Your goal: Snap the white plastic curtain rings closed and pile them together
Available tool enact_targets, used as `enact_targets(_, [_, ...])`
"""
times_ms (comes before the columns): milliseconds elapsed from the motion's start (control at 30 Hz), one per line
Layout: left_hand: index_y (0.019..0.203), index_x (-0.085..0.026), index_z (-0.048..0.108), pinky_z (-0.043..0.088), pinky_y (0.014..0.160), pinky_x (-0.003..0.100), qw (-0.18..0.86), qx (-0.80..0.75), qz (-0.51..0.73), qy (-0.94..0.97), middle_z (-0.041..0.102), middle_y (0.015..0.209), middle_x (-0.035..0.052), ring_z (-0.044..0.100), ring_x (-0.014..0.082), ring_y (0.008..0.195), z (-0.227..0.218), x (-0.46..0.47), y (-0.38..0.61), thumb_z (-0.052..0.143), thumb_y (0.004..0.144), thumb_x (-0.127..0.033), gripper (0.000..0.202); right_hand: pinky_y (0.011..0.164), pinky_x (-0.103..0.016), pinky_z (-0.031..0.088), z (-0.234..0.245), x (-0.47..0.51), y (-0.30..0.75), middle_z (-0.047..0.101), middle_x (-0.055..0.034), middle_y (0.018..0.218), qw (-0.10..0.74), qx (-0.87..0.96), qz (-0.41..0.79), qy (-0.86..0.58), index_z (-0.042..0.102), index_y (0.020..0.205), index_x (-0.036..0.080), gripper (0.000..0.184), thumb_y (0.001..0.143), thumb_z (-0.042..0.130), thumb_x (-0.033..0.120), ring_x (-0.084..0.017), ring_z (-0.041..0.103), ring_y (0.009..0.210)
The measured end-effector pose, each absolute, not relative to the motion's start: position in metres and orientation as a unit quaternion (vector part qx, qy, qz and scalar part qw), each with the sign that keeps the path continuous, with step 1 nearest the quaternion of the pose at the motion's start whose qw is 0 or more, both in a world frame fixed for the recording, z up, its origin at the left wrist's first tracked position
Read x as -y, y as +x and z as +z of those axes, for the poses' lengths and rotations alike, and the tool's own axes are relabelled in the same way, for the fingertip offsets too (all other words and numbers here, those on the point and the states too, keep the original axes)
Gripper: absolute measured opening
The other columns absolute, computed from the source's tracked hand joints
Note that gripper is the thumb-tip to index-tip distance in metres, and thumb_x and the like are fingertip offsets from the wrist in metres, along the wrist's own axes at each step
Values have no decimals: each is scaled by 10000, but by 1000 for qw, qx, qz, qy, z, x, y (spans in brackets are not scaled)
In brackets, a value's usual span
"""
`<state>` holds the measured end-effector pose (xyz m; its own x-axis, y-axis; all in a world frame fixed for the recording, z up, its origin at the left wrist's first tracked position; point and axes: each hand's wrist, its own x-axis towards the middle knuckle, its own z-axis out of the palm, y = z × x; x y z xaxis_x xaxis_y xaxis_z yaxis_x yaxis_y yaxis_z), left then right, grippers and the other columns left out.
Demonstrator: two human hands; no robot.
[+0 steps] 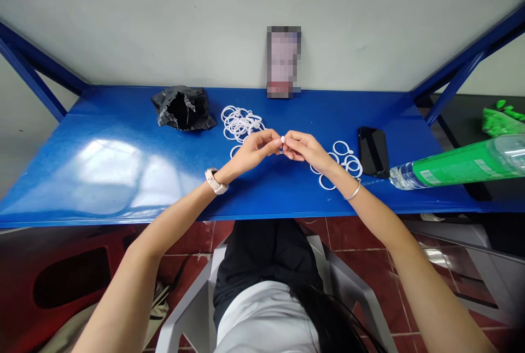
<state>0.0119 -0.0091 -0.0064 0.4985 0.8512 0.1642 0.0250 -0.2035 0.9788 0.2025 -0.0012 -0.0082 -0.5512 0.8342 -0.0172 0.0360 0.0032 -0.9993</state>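
My left hand [259, 148] and my right hand [302, 146] meet above the middle of the blue table, fingertips pinched together. Between them is a small white plastic ring [283, 139], mostly covered by the fingers; a knob-like bit shows at the top. Behind my left hand lies a heap of white rings [241, 122], partly overlapping one another. A smaller group of white rings [353, 165] is spread beside my right wrist, some of them hidden under the forearm.
On the blue table [172, 189], a crumpled black plastic bag [180, 109] gapes at the back left. A blurred-out upright phone-like object [283, 63] leans on the wall. To the right are a black phone [373, 151] and a green-labelled bottle [459, 161]. Blue metal braces [455, 87] flank the table.
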Motion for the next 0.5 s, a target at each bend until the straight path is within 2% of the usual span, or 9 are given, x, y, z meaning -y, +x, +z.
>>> enact_targets(133, [770, -155, 579, 387, 632, 250, 650, -278, 358, 611, 546, 670, -10, 491, 98, 632, -5, 6, 10, 676, 847, -595, 457, 459, -213, 154, -7, 4, 201, 341, 89, 532, 313, 591, 678, -304, 536, 746, 184, 479, 831, 659, 640, -55, 256, 487])
enact_targets(333, [716, -164, 551, 329, 567, 264, 748, -229, 320, 535, 414, 606, -41, 368, 81, 549, -7, 5, 10, 747, 804, -543, 435, 463, -221, 121, -6, 7, 203, 285, 101, 523, 293, 597, 694, -276, 548, 739, 176, 469, 850, 660, 617, -47, 202, 475])
enact_targets(500, [697, -174, 545, 313, 571, 273, 766, -220, 331, 505, 338, 589, -53, 294, 79, 547, -6, 10, 13, 764, 793, -523, 422, 464, -226, 131, -5, 7, 201, 303, 93, 531, 309, 593, 695, -265, 497, 667, 183, 522, 803, 696, 646, -44, 205, 477])
